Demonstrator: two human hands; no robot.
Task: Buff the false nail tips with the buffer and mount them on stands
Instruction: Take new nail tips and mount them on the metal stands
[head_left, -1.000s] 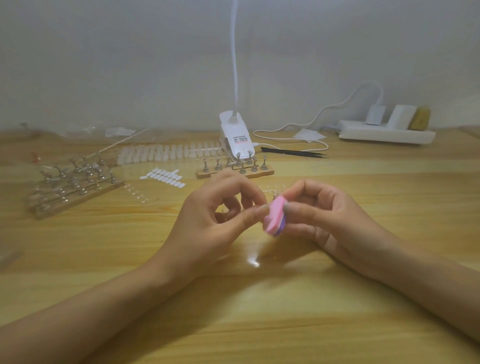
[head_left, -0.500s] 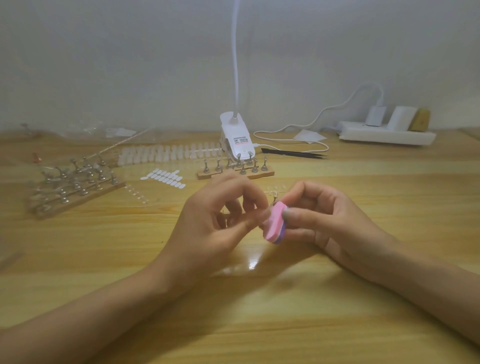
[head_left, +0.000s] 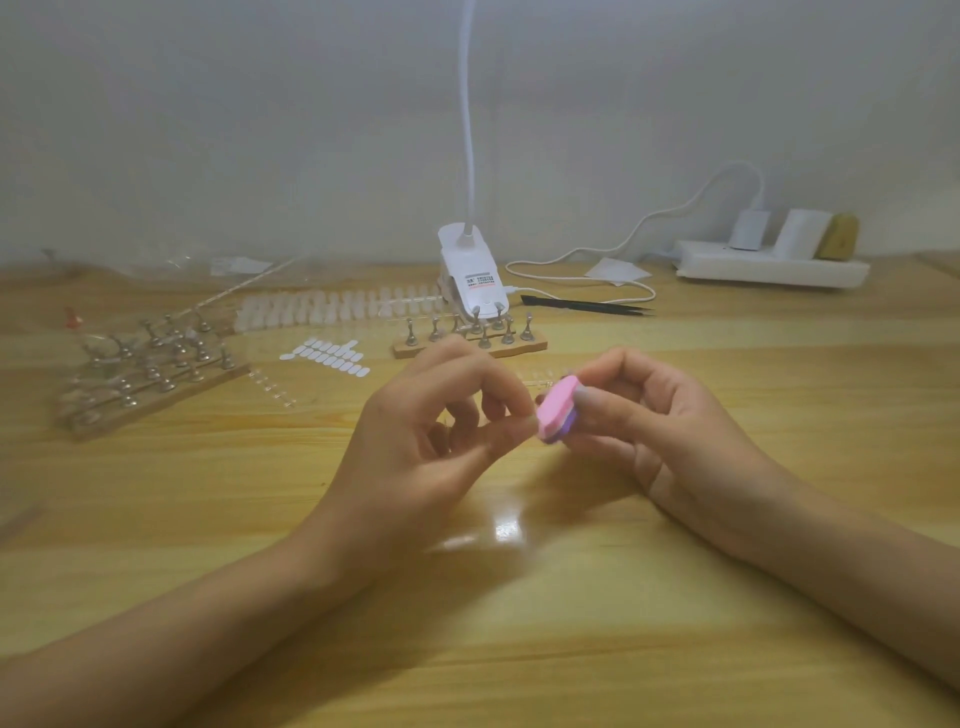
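Your left hand (head_left: 415, 441) is at centre frame, raised off the table (head_left: 519, 623), with its fingers curled. Its thumb and forefinger meet tip to tip right against the pink face of the buffer (head_left: 557, 410). The pinch is closed, but whether a nail tip lies in it is too small to tell.

Your right hand (head_left: 670, 431) faces it from the right, forearm low over the table. The thumb lies on the near side of the buffer and the fingers curl round the far side, clamping it. The buffer stands on edge and tilted just right of frame centre, pink layer toward your left hand, purple layer behind.

Just above your left knuckles in the frame, a small stand (head_left: 467, 347) of wood carries upright metal pegs; what tops them is blurred. At the left of the frame a larger stand (head_left: 150, 374) holds several rows of pegs, also blurred. Between the two stands lies a long row of tips (head_left: 337, 309), with a cluster of white tabs (head_left: 327, 356) just below it.

Behind the small stand sits a white lamp clip (head_left: 470, 280), its neck running out of the top of the frame. Black tweezers (head_left: 587, 306) lie to its right, and a power strip (head_left: 769, 267) sits at the upper right against the wall.
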